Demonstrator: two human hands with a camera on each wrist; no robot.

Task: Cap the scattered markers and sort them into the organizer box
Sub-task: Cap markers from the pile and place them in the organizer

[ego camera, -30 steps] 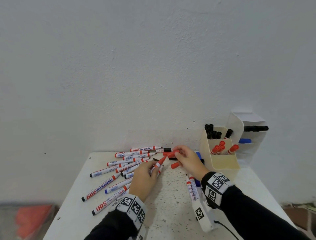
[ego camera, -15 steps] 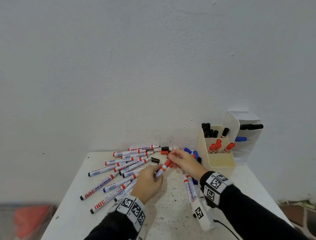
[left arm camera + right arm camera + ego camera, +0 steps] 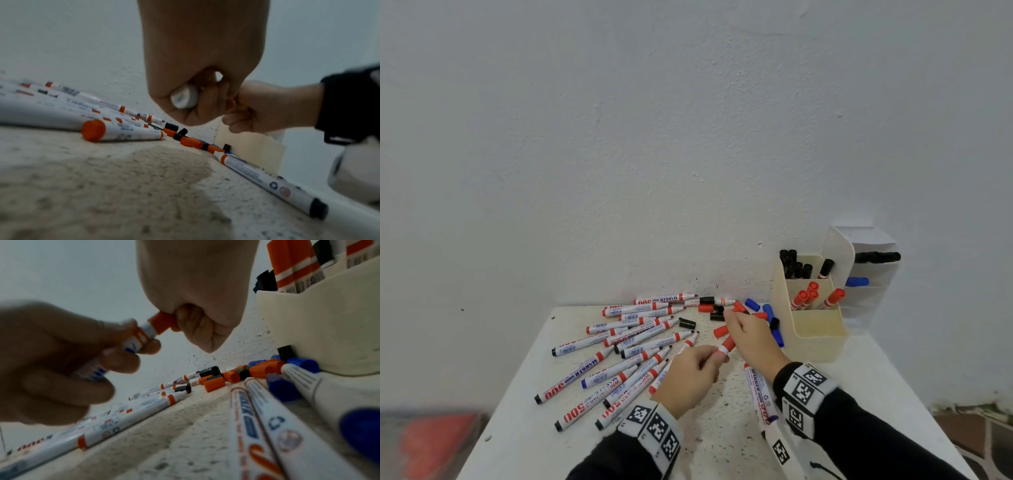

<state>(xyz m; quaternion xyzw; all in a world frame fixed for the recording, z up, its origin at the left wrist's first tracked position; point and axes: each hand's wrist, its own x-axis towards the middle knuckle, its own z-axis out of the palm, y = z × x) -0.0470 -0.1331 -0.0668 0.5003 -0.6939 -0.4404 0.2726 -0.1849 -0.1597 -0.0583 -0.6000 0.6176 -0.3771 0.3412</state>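
A red marker [image 3: 722, 350] is held above the white table [image 3: 722, 438], its barrel gripped in my left hand [image 3: 712, 356]. My right hand [image 3: 736, 334] pinches the red cap [image 3: 162, 322] seated over the marker's tip. The left wrist view shows the marker's white butt end [image 3: 184, 96] inside my left fist [image 3: 197, 48]. Several uncapped markers [image 3: 619, 346] lie scattered to the left. Loose red, black and blue caps [image 3: 714, 310] lie by the wall. The cream organizer box [image 3: 818, 342] stands at the right, with black-capped markers [image 3: 794, 267] in the back and red-capped markers [image 3: 810, 296] in the front.
A white tiered organizer [image 3: 873, 274] behind the cream box holds a black marker [image 3: 878, 257] and a blue marker [image 3: 856, 281]. More markers [image 3: 760, 394] lie under my right wrist. The wall [image 3: 688, 137] runs along the table's far edge.
My left hand lifted the red marker off the pile and drew it toward me. My right hand brought a red cap from the far pile onto its tip.
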